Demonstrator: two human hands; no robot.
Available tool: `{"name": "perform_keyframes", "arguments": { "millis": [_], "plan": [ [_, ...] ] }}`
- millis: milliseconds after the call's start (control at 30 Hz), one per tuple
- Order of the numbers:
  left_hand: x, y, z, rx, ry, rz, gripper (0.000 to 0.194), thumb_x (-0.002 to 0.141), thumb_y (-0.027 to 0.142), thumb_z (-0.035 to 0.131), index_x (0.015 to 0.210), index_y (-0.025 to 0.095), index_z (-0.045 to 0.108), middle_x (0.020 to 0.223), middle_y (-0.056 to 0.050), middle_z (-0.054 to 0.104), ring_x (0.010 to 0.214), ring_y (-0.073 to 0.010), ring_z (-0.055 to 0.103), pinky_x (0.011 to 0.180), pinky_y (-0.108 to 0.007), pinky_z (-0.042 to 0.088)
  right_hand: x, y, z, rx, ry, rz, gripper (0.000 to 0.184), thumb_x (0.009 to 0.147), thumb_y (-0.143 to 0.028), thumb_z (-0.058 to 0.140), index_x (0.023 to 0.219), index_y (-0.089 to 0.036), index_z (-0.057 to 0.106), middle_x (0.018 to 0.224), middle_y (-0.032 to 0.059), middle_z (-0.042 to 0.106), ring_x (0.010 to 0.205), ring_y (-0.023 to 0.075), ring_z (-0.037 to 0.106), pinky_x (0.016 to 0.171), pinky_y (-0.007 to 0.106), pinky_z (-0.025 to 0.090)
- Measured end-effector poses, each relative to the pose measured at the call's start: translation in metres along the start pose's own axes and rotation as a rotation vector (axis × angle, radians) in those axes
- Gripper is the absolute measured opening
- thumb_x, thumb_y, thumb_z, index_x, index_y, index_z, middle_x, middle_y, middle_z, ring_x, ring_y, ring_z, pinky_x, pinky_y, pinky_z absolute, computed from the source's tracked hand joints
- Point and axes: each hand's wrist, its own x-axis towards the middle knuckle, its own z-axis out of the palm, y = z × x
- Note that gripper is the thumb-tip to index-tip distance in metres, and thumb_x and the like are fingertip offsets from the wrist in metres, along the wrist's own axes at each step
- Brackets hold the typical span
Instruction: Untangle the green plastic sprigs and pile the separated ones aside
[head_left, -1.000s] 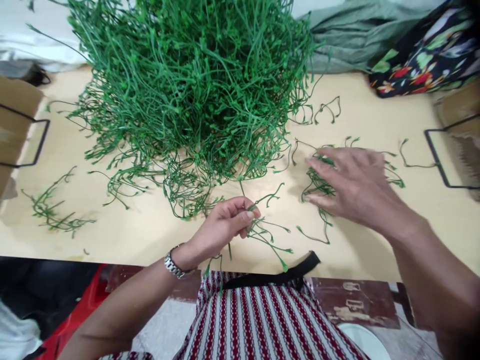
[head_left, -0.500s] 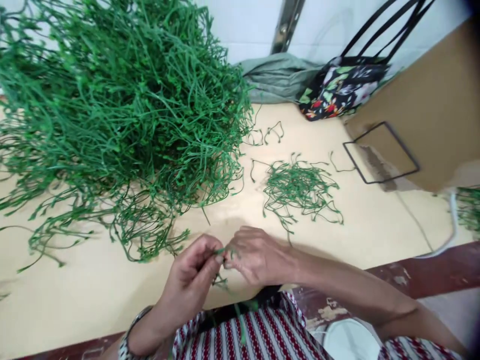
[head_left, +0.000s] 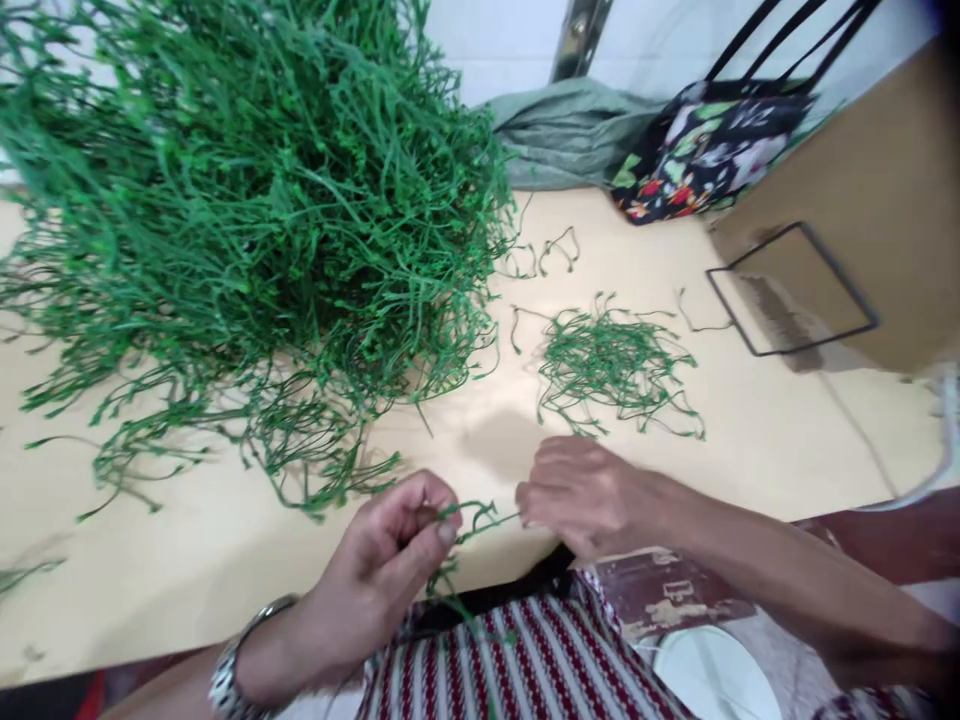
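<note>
Between thumb and fingers, my left hand pinches a thin green plastic stem with small branching tips. Part of that stem hangs below the hand, over my striped clothing. To its right my right hand is closed on the far end of a strand that stretches between the two hands. The fingertips of the right hand are partly hidden by its back. Just beyond the hands lies a small loose heap of green stems. A much larger pile of green stems fills the left and back of the table.
A brown cardboard sheet stands at the right with a dark rectangular wire frame before it. At the back are a grey-green cloth and a floral bag. A white round stool or lid is below the table edge.
My right hand has moved right, away from my left hand, and the strand between them is now drawn out. The left hand keeps its pinch. The view has shifted slightly.
</note>
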Motion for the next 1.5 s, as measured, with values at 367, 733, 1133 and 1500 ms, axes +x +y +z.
{"name": "perform_keyframes", "arguments": {
  "millis": [367, 733, 1133, 1500],
  "plan": [
    [0.013, -0.009, -0.004, -0.151, -0.035, 0.120, 0.018, 0.081, 0.030, 0.054, 0.077, 0.017, 0.043, 0.055, 0.006, 0.034, 0.047, -0.0045, 0.024, 0.042, -0.018, 0.019, -0.009, 0.007, -0.005, 0.023, -0.017, 0.066, 0.016, 0.083, -0.007, 0.041, 0.077, -0.020, 0.046, 0.059, -0.0014, 0.054, 0.051, 0.0093, 0.040, 0.051, 0.026, 0.032],
    [0.027, -0.031, -0.011, -0.026, -0.048, 0.286, 0.009, 0.086, 0.025, 0.048, 0.084, 0.018, 0.041, 0.068, 0.004, 0.042, 0.054, -0.0046, 0.040, 0.049, -0.017, 0.035, 0.007, 0.008, -0.007, -0.012, 0.248, 0.296, 0.017, 0.082, -0.014, 0.052, 0.097, -0.017, 0.059, 0.084, 0.0050, 0.066, 0.076, 0.0162, 0.058, 0.070, 0.033, 0.043],
    [0.030, -0.031, -0.008, 0.215, 0.026, 0.319, 0.008, 0.088, 0.024, 0.042, 0.085, 0.017, 0.043, 0.072, 0.001, 0.047, 0.065, -0.0086, 0.050, 0.060, -0.021, 0.039, 0.023, 0.000, 0.029, 0.266, 0.124, 0.329, 0.013, 0.086, -0.019, 0.048, 0.093, -0.015, 0.058, 0.077, 0.0047, 0.061, 0.070, 0.0122, 0.053, 0.066, 0.026, 0.044],
    [0.029, -0.034, 0.006, 0.779, 0.328, 0.487, 0.006, 0.084, 0.015, 0.042, 0.083, 0.018, 0.048, 0.070, -0.001, 0.052, 0.066, -0.0132, 0.047, 0.064, -0.027, 0.036, 0.018, -0.018, 0.058, 0.516, 0.319, 0.630, 0.005, 0.079, -0.019, 0.057, 0.077, -0.015, 0.059, 0.065, -0.0003, 0.057, 0.058, 0.0076, 0.051, 0.054, 0.020, 0.040]
  ]
}}
